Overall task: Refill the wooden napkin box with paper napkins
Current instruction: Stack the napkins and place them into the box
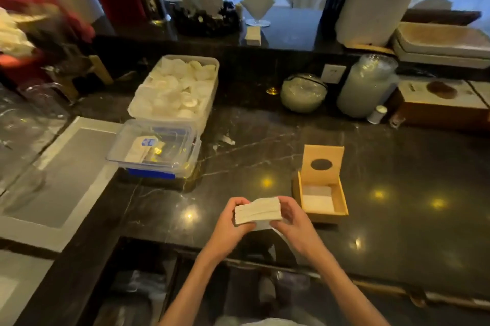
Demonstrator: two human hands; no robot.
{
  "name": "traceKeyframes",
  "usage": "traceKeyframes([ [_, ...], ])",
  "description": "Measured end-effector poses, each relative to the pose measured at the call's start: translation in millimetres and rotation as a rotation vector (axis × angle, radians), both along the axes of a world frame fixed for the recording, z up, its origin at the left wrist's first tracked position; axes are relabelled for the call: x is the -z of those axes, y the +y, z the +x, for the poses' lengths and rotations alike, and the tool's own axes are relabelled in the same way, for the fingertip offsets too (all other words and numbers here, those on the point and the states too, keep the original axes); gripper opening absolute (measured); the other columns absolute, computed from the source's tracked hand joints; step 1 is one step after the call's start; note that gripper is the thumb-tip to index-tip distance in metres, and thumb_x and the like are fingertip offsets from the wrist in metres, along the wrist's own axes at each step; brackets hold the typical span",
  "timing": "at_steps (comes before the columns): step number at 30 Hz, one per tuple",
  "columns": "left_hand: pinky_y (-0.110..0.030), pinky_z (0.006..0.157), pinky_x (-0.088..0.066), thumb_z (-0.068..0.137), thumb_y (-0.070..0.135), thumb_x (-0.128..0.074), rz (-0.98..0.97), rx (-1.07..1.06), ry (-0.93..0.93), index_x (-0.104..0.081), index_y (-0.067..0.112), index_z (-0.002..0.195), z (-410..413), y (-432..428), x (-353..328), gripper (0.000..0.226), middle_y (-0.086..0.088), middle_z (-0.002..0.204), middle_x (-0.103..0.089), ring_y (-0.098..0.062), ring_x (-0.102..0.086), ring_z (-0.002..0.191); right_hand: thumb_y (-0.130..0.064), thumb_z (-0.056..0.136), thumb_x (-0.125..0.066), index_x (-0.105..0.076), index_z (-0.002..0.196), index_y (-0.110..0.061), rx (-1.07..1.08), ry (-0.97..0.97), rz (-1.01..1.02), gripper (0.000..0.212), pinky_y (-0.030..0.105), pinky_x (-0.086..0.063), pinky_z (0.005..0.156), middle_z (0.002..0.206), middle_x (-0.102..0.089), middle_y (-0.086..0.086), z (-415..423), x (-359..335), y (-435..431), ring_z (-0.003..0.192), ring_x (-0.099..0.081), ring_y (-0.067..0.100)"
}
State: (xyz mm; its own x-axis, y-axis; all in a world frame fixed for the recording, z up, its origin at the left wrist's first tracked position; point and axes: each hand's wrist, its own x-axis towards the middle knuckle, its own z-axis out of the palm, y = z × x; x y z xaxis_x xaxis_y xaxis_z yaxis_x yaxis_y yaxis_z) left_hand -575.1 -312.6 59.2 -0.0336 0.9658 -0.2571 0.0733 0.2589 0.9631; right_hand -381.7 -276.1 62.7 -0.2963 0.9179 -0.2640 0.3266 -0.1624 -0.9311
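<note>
A thick stack of white paper napkins [257, 210] is held above the dark marble counter, near its front edge. My left hand [230, 227] grips the stack's left end and my right hand [293, 221] grips its right end. Just to the right stands the wooden napkin box [342, 199], its lid [322, 164] with an oval hole tipped up at the back. A few white napkins [317, 200] lie low inside the box. The stack is a short way left of the box and apart from it.
A clear lidded plastic container [156, 148] and a white tub of folded white items [175, 87] stand at the left. A glass bowl [303, 92], a frosted jar [367, 85] and a second wooden box [440, 103] line the back right. Open shelves lie below the counter edge.
</note>
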Motion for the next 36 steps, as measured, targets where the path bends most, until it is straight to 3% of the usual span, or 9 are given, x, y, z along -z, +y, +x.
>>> traceKeyframes([
  [6, -0.020, 0.083, -0.053, 0.086, -0.002, -0.067, -0.037, -0.012, 0.103, -0.050, 0.015, 0.113, -4.6, 20.3, 40.1, 0.037, -0.005, 0.112, -0.059, -0.011, -0.061, 0.104, -0.004, 0.084, -0.071, -0.051, 0.116, -0.044, -0.071, -0.118, 0.027, 0.056, 0.041, -0.048, 0.106, 0.125, -0.062, -0.005, -19.0, 60.2, 25.1, 0.125, -0.055, 0.010],
  [9, -0.023, 0.090, -0.052, 0.087, -0.003, -0.063, -0.056, 0.005, 0.140, -0.046, 0.022, 0.118, -7.1, 20.1, 61.4, 0.043, -0.003, 0.117, -0.057, -0.012, -0.058, 0.111, -0.002, 0.086, -0.068, -0.038, 0.142, -0.038, -0.085, -0.087, -0.057, 0.073, 0.040, -0.037, 0.116, 0.147, -0.048, -0.001, -19.7, 77.6, 20.4, 0.139, -0.041, 0.012],
  [13, -0.020, 0.086, -0.051, 0.085, -0.009, -0.058, -0.068, -0.015, 0.116, -0.044, 0.018, 0.118, -7.7, 22.4, 67.3, 0.045, -0.004, 0.116, -0.055, 0.000, -0.057, 0.105, -0.002, 0.089, -0.065, -0.002, 0.157, -0.023, -0.087, -0.070, -0.132, 0.096, 0.008, -0.029, 0.109, 0.158, -0.016, -0.012, -25.9, 77.1, 22.3, 0.144, -0.022, 0.003],
  [16, -0.020, 0.082, -0.051, 0.079, -0.013, -0.054, -0.051, -0.036, 0.075, -0.044, 0.016, 0.114, -4.5, 21.3, 72.9, 0.047, -0.007, 0.114, -0.055, -0.008, -0.057, 0.107, -0.003, 0.090, -0.065, 0.003, 0.156, -0.025, -0.014, -0.004, -0.172, 0.098, -0.004, -0.032, 0.092, 0.151, -0.024, -0.017, -36.5, 73.7, 17.9, 0.130, -0.035, -0.014],
  [18, -0.021, 0.082, -0.052, 0.074, -0.009, -0.054, -0.044, -0.075, 0.030, -0.046, 0.014, 0.113, -2.6, 22.6, 75.6, 0.046, -0.009, 0.113, -0.056, -0.014, -0.058, 0.108, -0.003, 0.090, -0.066, 0.000, 0.156, -0.029, 0.001, 0.021, -0.181, 0.096, -0.003, -0.035, 0.088, 0.143, -0.035, -0.019, -42.2, 76.9, 14.9, 0.115, -0.041, -0.027],
  [26, -0.026, 0.089, -0.054, 0.072, -0.009, -0.055, 0.001, -0.184, -0.060, -0.053, 0.013, 0.119, 3.3, 15.5, 78.5, 0.051, -0.006, 0.117, -0.062, -0.011, -0.060, 0.114, 0.011, 0.086, -0.061, -0.006, 0.154, -0.035, 0.086, 0.023, -0.157, 0.100, 0.008, -0.043, 0.095, 0.141, -0.047, -0.011, -45.5, 92.3, 3.3, 0.123, -0.049, -0.012],
  [31, -0.025, 0.083, -0.055, 0.078, -0.021, -0.054, -0.003, -0.200, -0.069, -0.056, 0.012, 0.111, 3.1, 19.6, 78.8, 0.047, -0.009, 0.111, -0.063, -0.017, -0.061, 0.109, 0.003, 0.086, -0.065, 0.000, 0.153, -0.041, 0.117, 0.018, -0.113, 0.103, 0.012, -0.038, 0.104, 0.147, -0.026, -0.029, -51.0, 93.8, -1.3, 0.130, -0.039, -0.010],
  [34, -0.028, 0.084, -0.055, 0.078, -0.020, -0.055, -0.011, -0.175, -0.064, -0.056, 0.013, 0.111, 0.5, 20.7, 80.2, 0.047, -0.008, 0.110, -0.063, -0.019, -0.061, 0.109, -0.009, 0.082, -0.065, 0.001, 0.155, -0.038, 0.124, 0.017, -0.088, 0.103, 0.029, -0.038, 0.113, 0.156, -0.022, -0.020, -53.1, 94.0, -3.6, 0.139, -0.037, 0.003],
  [36, -0.029, 0.086, -0.055, 0.078, -0.016, -0.056, -0.011, -0.156, -0.051, -0.056, 0.013, 0.111, -1.0, 20.4, 80.2, 0.044, -0.008, 0.110, -0.063, -0.019, -0.061, 0.109, -0.010, 0.082, -0.065, 0.000, 0.155, -0.039, 0.129, 0.025, -0.086, 0.102, 0.022, -0.038, 0.110, 0.156, -0.023, -0.020, -52.8, 94.8, -3.3, 0.138, -0.036, 0.000],
])
